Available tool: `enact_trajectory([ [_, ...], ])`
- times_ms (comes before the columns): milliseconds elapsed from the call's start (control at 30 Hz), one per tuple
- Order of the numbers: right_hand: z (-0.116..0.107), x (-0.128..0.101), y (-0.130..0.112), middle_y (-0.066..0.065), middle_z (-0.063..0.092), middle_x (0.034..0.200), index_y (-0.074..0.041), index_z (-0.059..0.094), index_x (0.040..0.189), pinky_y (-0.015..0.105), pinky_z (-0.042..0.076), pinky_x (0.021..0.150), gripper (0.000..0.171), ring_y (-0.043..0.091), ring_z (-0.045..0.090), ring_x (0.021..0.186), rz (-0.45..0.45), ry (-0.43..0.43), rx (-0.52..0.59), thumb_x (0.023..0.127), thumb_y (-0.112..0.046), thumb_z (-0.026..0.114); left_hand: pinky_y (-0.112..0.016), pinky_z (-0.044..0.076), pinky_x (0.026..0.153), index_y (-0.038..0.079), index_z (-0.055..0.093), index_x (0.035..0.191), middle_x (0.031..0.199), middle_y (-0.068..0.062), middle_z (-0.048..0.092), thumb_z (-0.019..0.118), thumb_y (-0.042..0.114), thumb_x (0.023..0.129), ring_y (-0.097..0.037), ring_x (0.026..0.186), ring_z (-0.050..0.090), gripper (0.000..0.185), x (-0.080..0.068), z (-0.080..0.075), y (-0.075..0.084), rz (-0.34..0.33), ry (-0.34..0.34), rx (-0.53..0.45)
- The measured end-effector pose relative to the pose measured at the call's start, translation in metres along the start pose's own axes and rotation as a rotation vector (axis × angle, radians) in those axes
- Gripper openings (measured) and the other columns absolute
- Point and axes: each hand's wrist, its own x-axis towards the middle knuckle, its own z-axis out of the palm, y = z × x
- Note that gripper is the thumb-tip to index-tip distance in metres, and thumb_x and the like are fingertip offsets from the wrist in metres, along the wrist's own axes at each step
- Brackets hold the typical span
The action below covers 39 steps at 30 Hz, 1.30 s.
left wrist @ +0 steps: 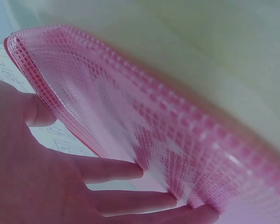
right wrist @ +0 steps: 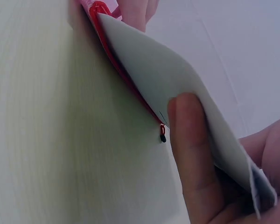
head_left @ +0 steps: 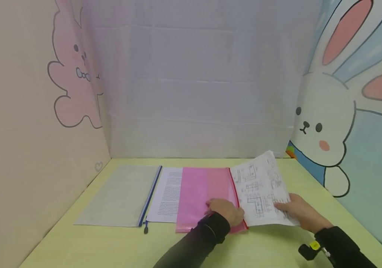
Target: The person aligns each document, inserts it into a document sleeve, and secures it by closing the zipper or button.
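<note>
A pink mesh zip pouch (head_left: 201, 191) lies flat in the middle of the yellow-green table (head_left: 110, 245). My left hand (head_left: 227, 210) holds its red zipper edge at the near right corner. In the left wrist view the fingers (left wrist: 112, 169) reach against the raised mesh (left wrist: 144, 116). My right hand (head_left: 299, 213) pinches a sheet of paper (head_left: 260, 188) printed with line drawings, thumb (right wrist: 190, 149) on top. The sheet's (right wrist: 163, 74) left edge meets the pouch's red opening (right wrist: 101, 14). The zipper pull (right wrist: 162, 134) hangs below the sheet.
A clear pouch with a blue zipper (head_left: 120, 195) lies on the left of the table. A printed text page (head_left: 168, 193) sits between it and the pink pouch, partly under the pink one. Cartoon-rabbit panels wall in the table at left, back and right.
</note>
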Motion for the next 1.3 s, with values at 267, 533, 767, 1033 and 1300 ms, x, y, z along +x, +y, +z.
enact_trajectory([
  [267,-0.005,0.003,0.004,0.008,0.071,0.095,0.015,0.039,0.138,0.036,0.059,0.070,0.050,0.027,0.071,0.081,0.009,-0.021,-0.016,0.103,-0.013,0.061,-0.043,0.047,0.067,0.005,0.076,0.096,0.090,-0.014,0.068,0.041,0.071,0.092,-0.031,0.070,0.057,0.075,-0.002,-0.003,-0.003,-0.017,0.011,0.010],
  [533,-0.004,0.010,0.005,0.009,0.071,0.098,0.016,0.038,0.140,0.036,0.058,0.073,0.054,0.027,0.070,0.082,0.026,-0.024,-0.028,0.102,-0.012,0.062,-0.050,0.056,0.075,0.004,0.074,0.115,0.117,-0.023,0.066,0.042,0.074,0.091,-0.039,0.100,0.063,0.081,-0.010,-0.011,-0.002,-0.041,-0.001,0.008],
  [767,-0.007,0.019,0.011,0.008,0.070,0.099,0.014,0.038,0.140,0.035,0.057,0.073,0.056,0.026,0.070,0.082,0.041,-0.029,-0.036,0.101,-0.015,0.065,-0.058,0.052,0.091,0.003,0.067,0.131,0.140,-0.024,0.056,0.044,0.072,0.093,-0.041,0.127,0.055,0.083,-0.012,-0.016,-0.004,-0.037,-0.033,-0.064],
  [1033,-0.006,0.023,0.010,0.010,0.070,0.098,0.015,0.040,0.138,0.035,0.057,0.072,0.051,0.026,0.069,0.081,0.042,-0.038,-0.033,0.101,-0.011,0.063,-0.061,0.053,0.090,0.003,0.067,0.132,0.143,-0.026,0.053,0.046,0.069,0.094,-0.043,0.132,0.051,0.079,-0.010,-0.014,-0.003,-0.019,-0.043,-0.087],
  [1300,0.000,0.027,0.009,0.010,0.070,0.098,0.014,0.040,0.139,0.035,0.057,0.073,0.056,0.026,0.069,0.082,0.047,-0.041,-0.034,0.100,-0.015,0.067,-0.061,0.053,0.090,0.004,0.065,0.135,0.145,-0.026,0.051,0.047,0.068,0.094,-0.043,0.133,0.050,0.078,-0.009,-0.013,-0.002,-0.030,-0.056,-0.086],
])
